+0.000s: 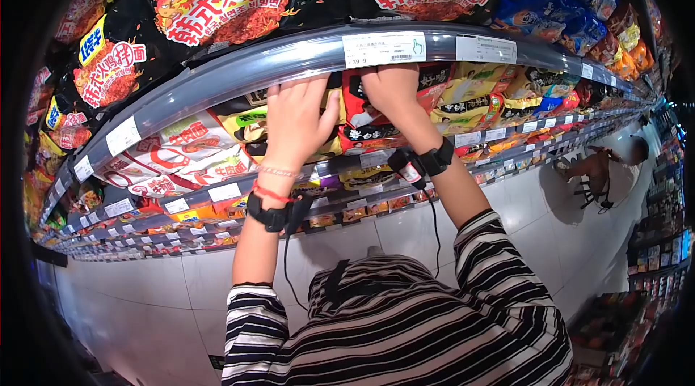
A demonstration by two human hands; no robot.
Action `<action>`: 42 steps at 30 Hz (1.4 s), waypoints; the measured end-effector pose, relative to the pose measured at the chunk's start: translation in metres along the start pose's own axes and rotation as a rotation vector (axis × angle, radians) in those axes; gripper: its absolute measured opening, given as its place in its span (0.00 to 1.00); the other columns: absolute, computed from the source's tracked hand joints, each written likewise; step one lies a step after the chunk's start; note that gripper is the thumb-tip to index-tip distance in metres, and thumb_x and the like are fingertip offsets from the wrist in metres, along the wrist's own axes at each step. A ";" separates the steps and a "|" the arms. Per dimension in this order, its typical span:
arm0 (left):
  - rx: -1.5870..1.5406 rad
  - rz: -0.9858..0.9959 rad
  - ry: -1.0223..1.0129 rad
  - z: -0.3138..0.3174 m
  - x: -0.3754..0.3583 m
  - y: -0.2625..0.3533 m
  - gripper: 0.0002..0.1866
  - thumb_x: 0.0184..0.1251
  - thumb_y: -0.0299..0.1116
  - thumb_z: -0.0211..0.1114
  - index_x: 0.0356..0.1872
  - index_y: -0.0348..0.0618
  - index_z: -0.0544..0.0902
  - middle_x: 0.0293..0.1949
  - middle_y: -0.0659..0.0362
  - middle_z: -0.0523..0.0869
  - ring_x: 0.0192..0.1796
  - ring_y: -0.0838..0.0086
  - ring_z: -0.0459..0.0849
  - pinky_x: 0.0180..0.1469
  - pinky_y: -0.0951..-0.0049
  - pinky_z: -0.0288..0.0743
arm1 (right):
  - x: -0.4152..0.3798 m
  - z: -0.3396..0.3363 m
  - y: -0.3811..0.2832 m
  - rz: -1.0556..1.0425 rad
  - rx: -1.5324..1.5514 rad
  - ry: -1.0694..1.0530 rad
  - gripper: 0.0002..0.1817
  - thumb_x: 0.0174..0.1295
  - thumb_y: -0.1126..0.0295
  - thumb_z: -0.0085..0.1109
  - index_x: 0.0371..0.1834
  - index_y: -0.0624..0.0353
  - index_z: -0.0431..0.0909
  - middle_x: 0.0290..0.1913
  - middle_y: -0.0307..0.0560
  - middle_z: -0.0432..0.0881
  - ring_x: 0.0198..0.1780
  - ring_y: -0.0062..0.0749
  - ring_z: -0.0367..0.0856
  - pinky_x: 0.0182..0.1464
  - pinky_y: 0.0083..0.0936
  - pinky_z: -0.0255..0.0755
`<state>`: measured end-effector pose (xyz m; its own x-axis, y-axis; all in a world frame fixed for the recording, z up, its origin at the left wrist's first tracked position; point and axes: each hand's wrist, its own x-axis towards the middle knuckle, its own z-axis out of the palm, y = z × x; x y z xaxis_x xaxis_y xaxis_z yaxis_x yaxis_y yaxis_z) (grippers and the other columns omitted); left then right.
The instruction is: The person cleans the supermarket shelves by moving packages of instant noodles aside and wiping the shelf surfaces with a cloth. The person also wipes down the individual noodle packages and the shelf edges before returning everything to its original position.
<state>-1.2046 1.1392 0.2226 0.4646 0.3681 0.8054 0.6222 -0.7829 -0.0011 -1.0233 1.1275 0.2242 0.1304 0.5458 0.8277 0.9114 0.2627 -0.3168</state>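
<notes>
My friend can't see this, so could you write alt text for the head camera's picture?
In a shop, a person's left hand and right hand reach under a shelf edge, to yellow-and-black packets and red packets respectively. Black noodle bags sit above; the person wears striped sleeves and dark wrist straps.

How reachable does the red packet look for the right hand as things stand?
Probably reachable, yes: the right hand is right at the red packet, and nothing visible stands between them. The shelf edge above hides the fingertips, so whether they touch or grip it cannot be told.
</notes>
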 end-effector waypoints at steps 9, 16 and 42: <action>-0.044 -0.106 -0.026 0.030 0.016 0.010 0.16 0.57 0.45 0.64 0.38 0.44 0.85 0.33 0.54 0.86 0.38 0.58 0.84 0.45 0.60 0.73 | 0.010 -0.047 0.046 0.095 -0.422 -0.628 0.19 0.62 0.59 0.50 0.51 0.56 0.79 0.48 0.54 0.82 0.50 0.52 0.79 0.51 0.47 0.73; -0.027 -0.133 -0.078 0.029 0.014 0.008 0.15 0.57 0.44 0.64 0.38 0.45 0.85 0.35 0.54 0.86 0.39 0.58 0.84 0.47 0.59 0.72 | 0.004 -0.070 0.110 -0.083 -0.594 -0.283 0.21 0.64 0.56 0.48 0.57 0.50 0.76 0.55 0.54 0.79 0.54 0.54 0.78 0.55 0.51 0.72; -0.001 -0.090 -0.010 0.040 0.007 0.003 0.16 0.59 0.45 0.64 0.40 0.45 0.85 0.40 0.55 0.86 0.45 0.58 0.82 0.54 0.58 0.69 | 0.021 -0.037 0.016 0.320 -0.213 -0.488 0.16 0.59 0.61 0.50 0.43 0.55 0.81 0.47 0.56 0.82 0.51 0.54 0.78 0.53 0.47 0.69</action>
<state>-1.1744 1.1592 0.2044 0.4129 0.4419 0.7964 0.6609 -0.7470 0.0718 -0.9914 1.1139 0.2534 0.2623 0.8853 0.3841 0.9211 -0.1109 -0.3733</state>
